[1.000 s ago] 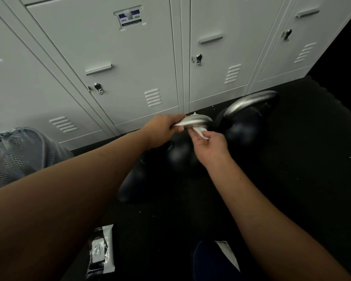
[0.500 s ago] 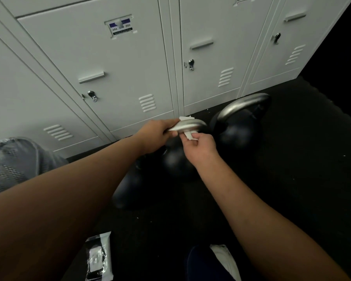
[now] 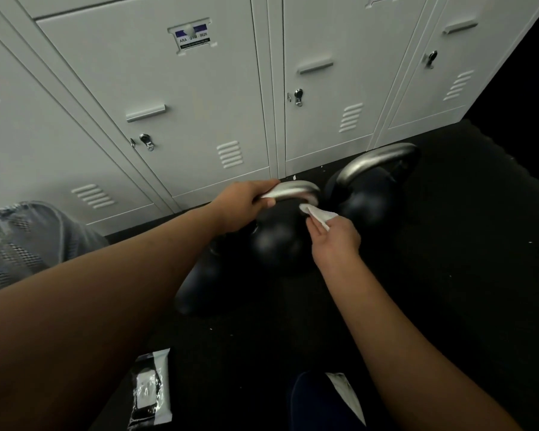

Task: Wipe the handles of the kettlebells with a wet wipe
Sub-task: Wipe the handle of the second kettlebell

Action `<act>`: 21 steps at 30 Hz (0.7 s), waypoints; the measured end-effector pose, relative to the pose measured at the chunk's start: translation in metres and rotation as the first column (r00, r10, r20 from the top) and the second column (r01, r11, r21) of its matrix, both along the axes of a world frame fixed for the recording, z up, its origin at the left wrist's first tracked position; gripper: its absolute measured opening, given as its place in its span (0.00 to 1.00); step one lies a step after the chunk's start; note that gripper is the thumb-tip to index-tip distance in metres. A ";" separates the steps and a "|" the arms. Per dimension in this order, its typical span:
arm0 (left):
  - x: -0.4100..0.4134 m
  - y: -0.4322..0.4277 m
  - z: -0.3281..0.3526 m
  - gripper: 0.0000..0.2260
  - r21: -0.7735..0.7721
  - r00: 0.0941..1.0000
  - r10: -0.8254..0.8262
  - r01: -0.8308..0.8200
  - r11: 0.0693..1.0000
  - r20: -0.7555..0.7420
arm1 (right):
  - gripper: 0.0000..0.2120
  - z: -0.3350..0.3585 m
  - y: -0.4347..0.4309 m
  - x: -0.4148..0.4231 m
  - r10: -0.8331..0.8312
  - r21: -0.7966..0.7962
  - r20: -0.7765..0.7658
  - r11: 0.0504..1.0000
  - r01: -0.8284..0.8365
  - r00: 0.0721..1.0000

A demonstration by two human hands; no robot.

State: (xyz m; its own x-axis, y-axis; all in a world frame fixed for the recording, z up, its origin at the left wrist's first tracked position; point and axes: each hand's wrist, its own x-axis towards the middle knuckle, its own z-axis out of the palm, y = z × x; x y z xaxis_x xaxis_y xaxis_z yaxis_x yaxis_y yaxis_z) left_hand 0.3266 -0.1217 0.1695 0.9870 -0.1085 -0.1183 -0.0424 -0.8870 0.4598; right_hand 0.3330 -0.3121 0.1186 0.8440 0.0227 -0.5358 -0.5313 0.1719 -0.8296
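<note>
Middle kettlebell (image 3: pixel 277 241), glossy black body with a brushed silver handle (image 3: pixel 293 188), is seen on the dark floor (image 3: pixel 448 275) near frame centre, in front of grey lockers (image 3: pixel 168 104). Left hand (image 3: pixel 240 206) grip is clamped round the handle's 9 o'clock end. Wet wipe (image 3: pixel 319 214), white and crumpled, is pinched in the right hand (image 3: pixel 335 239) grip and held up to the handle's 4 o'clock end. Second kettlebell (image 3: pixel 367 200) is set just beside at 2 o'clock. Wipes pack (image 3: pixel 151 390) is laid at 7 o'clock.

Wet wipe (image 3: pixel 319 215) at handle (image 3: pixel 293 189) (right hand (image 3: pixel 335 241))
</note>
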 end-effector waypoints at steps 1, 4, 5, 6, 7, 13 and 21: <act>0.000 0.000 0.000 0.20 0.003 1.000 -0.003 0.003 1.000 0.005 | 0.09 -0.005 -0.005 0.001 -0.092 -0.063 0.011 0.994 0.093 0.996; -0.001 0.000 0.001 0.20 0.005 1.000 -0.009 0.009 1.000 0.010 | 0.12 -0.012 -0.012 0.011 -0.488 -0.104 -0.015 0.869 0.484 0.873; -0.001 0.000 0.002 0.19 -0.002 1.000 -0.008 0.008 1.000 0.008 | 0.15 -0.009 -0.008 0.015 -0.474 -0.115 0.006 0.874 0.472 0.880; -0.001 -0.001 0.002 0.19 -0.011 1.000 -0.007 0.007 1.000 0.004 | 0.18 -0.005 -0.002 0.019 -0.386 -0.148 0.030 0.911 0.386 0.922; -0.001 -0.001 0.002 0.19 -0.022 1.000 -0.006 0.005 1.000 -0.001 | 0.22 -0.006 0.004 0.024 -0.280 -0.181 0.033 0.942 0.281 0.959; -0.002 0.000 0.000 0.20 -0.012 1.000 0.002 -0.002 1.000 0.006 | 0.26 0.016 0.013 0.013 0.062 -0.360 0.381 0.929 0.086 0.922; -0.001 0.000 -0.004 0.21 -0.006 1.000 0.010 -0.010 1.000 -0.002 | 0.26 0.021 0.012 0.008 0.315 -0.587 0.500 0.808 0.049 0.807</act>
State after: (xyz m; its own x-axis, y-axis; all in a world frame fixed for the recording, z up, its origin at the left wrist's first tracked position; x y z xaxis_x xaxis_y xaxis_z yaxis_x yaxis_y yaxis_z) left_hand 0.3261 -0.1212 0.1654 0.9879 -0.0993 -0.1195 -0.0326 -0.8844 0.4656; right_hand 0.3409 -0.3001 0.1395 0.9975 0.0169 0.0682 0.0687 -0.4416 -0.8946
